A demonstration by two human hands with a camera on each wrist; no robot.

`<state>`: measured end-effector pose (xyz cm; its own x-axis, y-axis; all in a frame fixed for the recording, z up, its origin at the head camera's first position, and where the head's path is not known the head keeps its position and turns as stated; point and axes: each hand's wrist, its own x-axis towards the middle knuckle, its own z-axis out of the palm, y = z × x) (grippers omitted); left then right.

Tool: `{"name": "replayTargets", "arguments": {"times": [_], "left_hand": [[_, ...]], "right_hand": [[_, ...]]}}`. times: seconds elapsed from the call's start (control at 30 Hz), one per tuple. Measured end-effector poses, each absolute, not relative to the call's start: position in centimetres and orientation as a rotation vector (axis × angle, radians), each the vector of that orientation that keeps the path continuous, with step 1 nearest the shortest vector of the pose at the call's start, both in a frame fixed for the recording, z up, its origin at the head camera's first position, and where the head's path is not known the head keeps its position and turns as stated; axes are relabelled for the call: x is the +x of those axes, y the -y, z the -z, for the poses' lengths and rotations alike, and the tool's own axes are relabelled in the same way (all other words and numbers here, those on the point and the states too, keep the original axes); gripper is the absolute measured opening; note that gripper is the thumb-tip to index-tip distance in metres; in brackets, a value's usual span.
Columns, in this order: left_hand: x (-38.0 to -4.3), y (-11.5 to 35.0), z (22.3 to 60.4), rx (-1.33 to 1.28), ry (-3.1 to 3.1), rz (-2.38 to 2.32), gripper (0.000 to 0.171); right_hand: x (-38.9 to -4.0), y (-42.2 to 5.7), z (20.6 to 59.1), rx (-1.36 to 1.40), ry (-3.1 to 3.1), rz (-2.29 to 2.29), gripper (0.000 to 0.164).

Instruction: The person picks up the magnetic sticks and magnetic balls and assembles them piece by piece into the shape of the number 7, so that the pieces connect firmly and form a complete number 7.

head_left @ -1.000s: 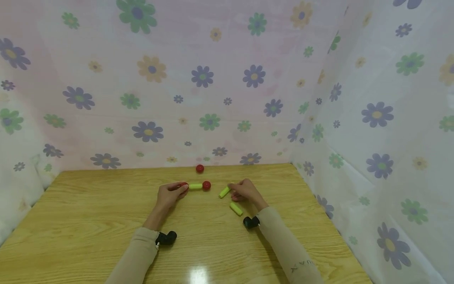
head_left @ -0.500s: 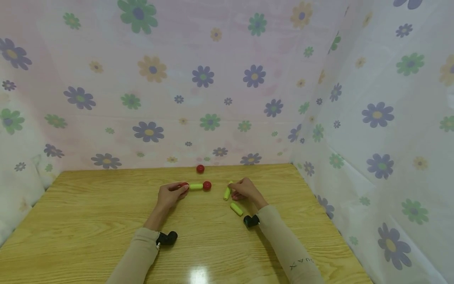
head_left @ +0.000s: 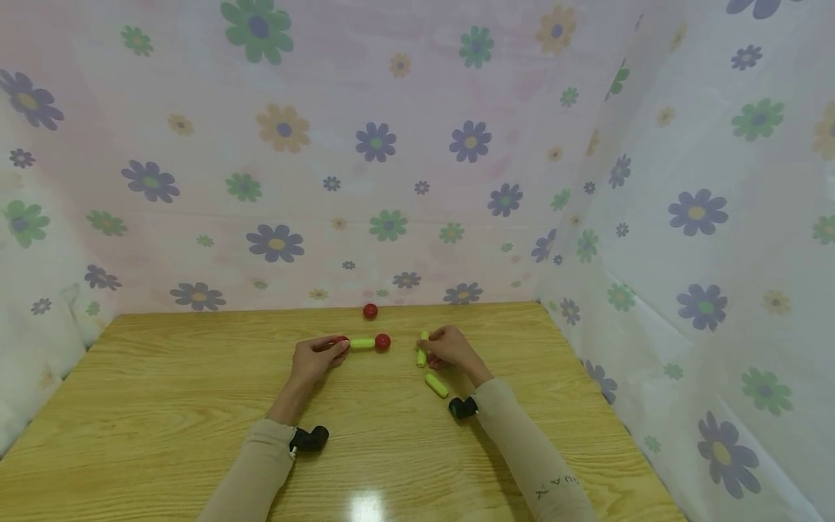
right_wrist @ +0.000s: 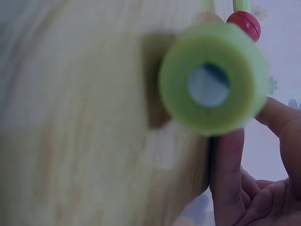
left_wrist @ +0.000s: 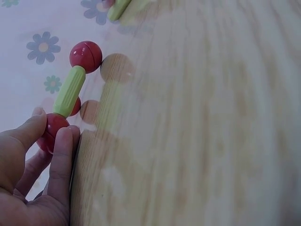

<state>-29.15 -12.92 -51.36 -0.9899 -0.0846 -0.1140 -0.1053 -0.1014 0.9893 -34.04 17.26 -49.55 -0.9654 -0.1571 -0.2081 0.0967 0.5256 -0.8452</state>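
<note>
My left hand (head_left: 320, 357) pinches a red ball (left_wrist: 55, 128) between thumb and fingers. A ribbed light-green rod (head_left: 362, 344) extends rightward from that ball, with a second red ball (head_left: 383, 341) on its other end. To the right, my right hand (head_left: 451, 349) pinches another green rod (head_left: 422, 358), which points away from me. Below that hand a third green rod (head_left: 436, 386) lies slantwise on the table. Close up in the right wrist view, a green rod end (right_wrist: 249, 70) shows a silvery disc in its middle; I cannot tell which rod it is.
A loose red ball (head_left: 370, 311) sits near the back edge of the wooden table (head_left: 196, 406). Flower-patterned cloth (head_left: 417, 145) hangs behind the table and along its sides. Each wrist carries a small black camera (head_left: 463, 408).
The rod in my right hand has turned from slanting to almost straight away from me. My left hand still holds the ball in the same spot.
</note>
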Motion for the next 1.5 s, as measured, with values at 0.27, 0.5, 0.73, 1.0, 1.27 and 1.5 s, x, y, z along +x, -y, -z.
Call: {"name": "replayTargets", "arguments": {"times": [0.27, 0.5, 0.73, 1.0, 1.27, 1.5], "left_hand": [[-29.3, 12.6, 51.5, -0.236, -2.136, -2.293, 0.039], [-29.2, 12.7, 51.6, -0.234, -2.114, -2.314, 0.04], [-29.4, 12.7, 51.3, -0.23, -2.101, -2.323, 0.044], [-29.2, 12.9, 51.4, -0.226, -2.1, -2.319, 0.044], [-28.9, 13.0, 51.2, -0.228, -2.104, -2.323, 0.043], [-28.8, 12.9, 51.1, -0.215, -2.106, -2.319, 0.045]], "right_hand": [[-33.7, -17.1, 49.2, -0.072, -2.556, 1.384, 0.046], [-33.9, -17.1, 49.5, -0.056, -2.566, 1.402, 0.045], [-34.0, -16.9, 48.8, -0.025, -2.602, 1.377, 0.045], [-33.9, -16.5, 49.1, 0.014, -2.587, 1.422, 0.037], [-33.2, -16.4, 48.9, -0.003, -2.61, 1.446, 0.041], [-32.7, -16.4, 49.0, -0.036, -2.639, 1.511, 0.045]]}}
